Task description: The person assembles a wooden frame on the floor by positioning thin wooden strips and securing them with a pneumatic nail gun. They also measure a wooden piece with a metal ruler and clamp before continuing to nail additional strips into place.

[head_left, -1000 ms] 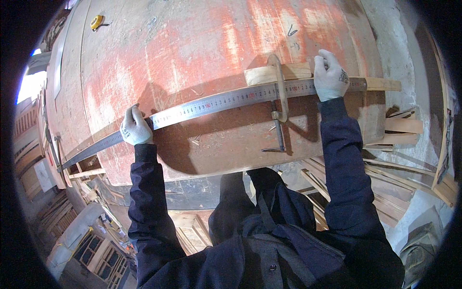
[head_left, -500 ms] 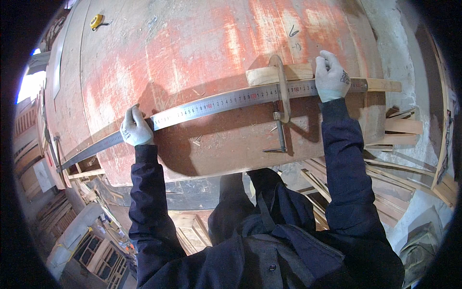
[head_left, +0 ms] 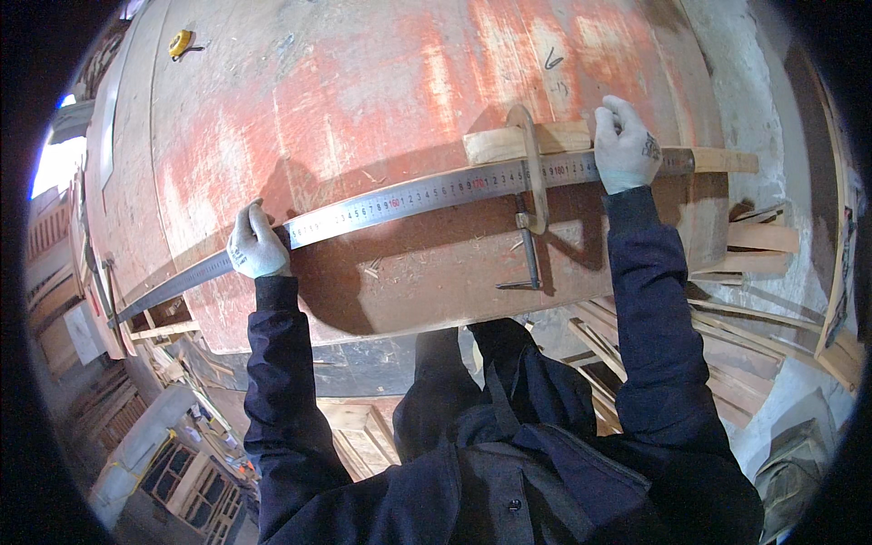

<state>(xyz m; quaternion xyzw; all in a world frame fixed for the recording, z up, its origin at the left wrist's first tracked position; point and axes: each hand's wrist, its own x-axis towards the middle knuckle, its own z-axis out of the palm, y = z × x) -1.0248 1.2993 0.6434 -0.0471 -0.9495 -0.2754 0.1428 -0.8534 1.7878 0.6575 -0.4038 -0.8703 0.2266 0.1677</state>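
A long steel ruler [head_left: 400, 203] runs across the worn red tabletop [head_left: 363, 109], looking curved in this view. My left hand [head_left: 259, 243], in a pale work glove, is closed around the ruler left of its middle. Toward the ruler's right end, my gloved right hand [head_left: 627, 150] is closed on it, fingers curled at its far edge. Between my hands, nearer the right one, a metal C-clamp [head_left: 538, 204] straddles the ruler and a short wooden block [head_left: 495, 144] behind it. A wooden strip [head_left: 731, 162] sticks out past the ruler's right end.
A yellow tape measure [head_left: 180, 43] lies at the table's far left. Wood shavings are scattered near the ruler. Wooden boards [head_left: 758, 238] lie beyond the table's right side, with more lumber [head_left: 736, 368] below. A wooden frame [head_left: 195, 481] stands at the lower left.
Almost nothing differs. My left hand and the ruler's left stretch have shifted very slightly; both hands keep their hold.
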